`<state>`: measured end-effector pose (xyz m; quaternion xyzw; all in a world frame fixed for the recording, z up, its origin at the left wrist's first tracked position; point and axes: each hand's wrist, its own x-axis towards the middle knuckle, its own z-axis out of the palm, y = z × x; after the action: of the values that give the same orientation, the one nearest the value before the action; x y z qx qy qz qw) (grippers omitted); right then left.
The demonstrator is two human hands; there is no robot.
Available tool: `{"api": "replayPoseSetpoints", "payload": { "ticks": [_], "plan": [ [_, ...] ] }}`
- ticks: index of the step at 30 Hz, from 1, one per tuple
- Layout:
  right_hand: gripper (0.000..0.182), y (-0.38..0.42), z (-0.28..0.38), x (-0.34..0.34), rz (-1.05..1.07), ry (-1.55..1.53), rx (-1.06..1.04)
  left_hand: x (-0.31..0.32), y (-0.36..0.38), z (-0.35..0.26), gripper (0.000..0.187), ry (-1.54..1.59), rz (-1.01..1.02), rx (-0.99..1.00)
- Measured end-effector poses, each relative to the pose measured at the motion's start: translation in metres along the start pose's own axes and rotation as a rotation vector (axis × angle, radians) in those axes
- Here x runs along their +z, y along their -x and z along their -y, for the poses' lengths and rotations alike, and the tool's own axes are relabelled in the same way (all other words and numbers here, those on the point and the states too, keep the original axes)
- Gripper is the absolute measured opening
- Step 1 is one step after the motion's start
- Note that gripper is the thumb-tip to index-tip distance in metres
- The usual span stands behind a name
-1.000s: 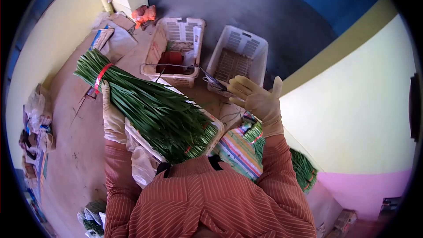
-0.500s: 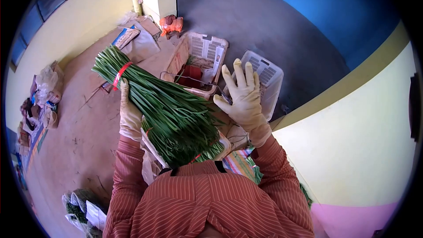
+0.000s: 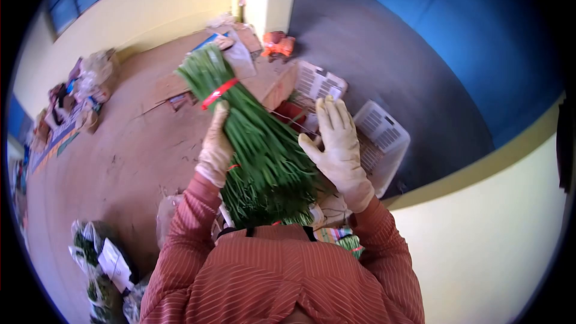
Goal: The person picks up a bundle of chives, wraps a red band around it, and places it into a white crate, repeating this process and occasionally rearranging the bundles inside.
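Note:
A thick bunch of long green leaves, which look like garlic chives, slants across the middle of the view. A red band goes round it near its paler upper end. My gloved left hand grips the bunch from its left side, thumb up just below the band; its other fingers are hidden behind the leaves. On the right, my gloved right hand is open and holds nothing, with fingers stretched upward and thumb out towards the leaves. Below, the loose leaf ends hang over more greens close to my body.
Beyond my hands stand a pinkish plastic crate with a red thing inside and a white crate. An orange bundle lies by the pillar. Bags of greens sit at lower left, piled bags by the wall.
The view has turned, shifting the room's things. My left hand has brought the bunch more upright. My right hand's fingers, spread before, are closer together, and the hand is nearer the leaves.

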<state>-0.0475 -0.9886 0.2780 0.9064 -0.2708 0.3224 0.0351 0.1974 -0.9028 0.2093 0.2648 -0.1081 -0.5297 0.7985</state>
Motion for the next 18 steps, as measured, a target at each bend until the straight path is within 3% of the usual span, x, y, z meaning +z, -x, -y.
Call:
{"api": "replayPoseSetpoints", "payload": {
  "ticks": [4, 9, 11, 12, 13, 15, 16, 17, 18],
  "plan": [
    [0.096, -0.006, 0.027, 0.018, 0.108, -0.6, 0.22, -0.006, -0.003, 0.014, 0.06, -0.114, 0.03, 0.111],
    [0.1, -0.051, 0.033, 0.036, 0.132, -0.829, 0.262, 0.041, 0.02, 0.022, 0.068, -0.22, 0.15, 0.239],
    [0.093, -0.07, 0.044, 0.019, 0.184, -1.269, 0.14, 0.043, 0.021, 0.03, 0.074, -0.363, 0.191, 0.263],
    [0.081, -0.069, 0.054, 0.018, 0.161, -1.333, 0.292, 0.046, 0.014, 0.041, 0.08, -0.437, 0.233, 0.399],
    [0.081, -0.067, 0.051, 0.019, 0.168, -1.331, 0.292, 0.047, 0.01, 0.051, 0.083, -0.421, 0.263, 0.421],
    [0.068, -0.064, 0.043, 0.02, 0.163, -1.4, 0.363, 0.052, 0.024, 0.033, 0.08, -0.674, 0.256, 0.316],
    [0.056, -0.061, 0.047, 0.016, 0.07, -1.405, 0.395, 0.059, 0.033, 0.015, 0.078, -0.609, 0.404, 0.175],
    [0.051, -0.06, 0.037, 0.016, 0.118, -1.395, 0.4, 0.071, 0.041, -0.009, 0.078, -0.54, 0.549, 0.035],
    [0.051, -0.056, 0.034, 0.011, 0.064, -1.425, 0.406, 0.064, 0.024, -0.012, 0.085, -0.654, 0.594, 0.248]
  ]
}}
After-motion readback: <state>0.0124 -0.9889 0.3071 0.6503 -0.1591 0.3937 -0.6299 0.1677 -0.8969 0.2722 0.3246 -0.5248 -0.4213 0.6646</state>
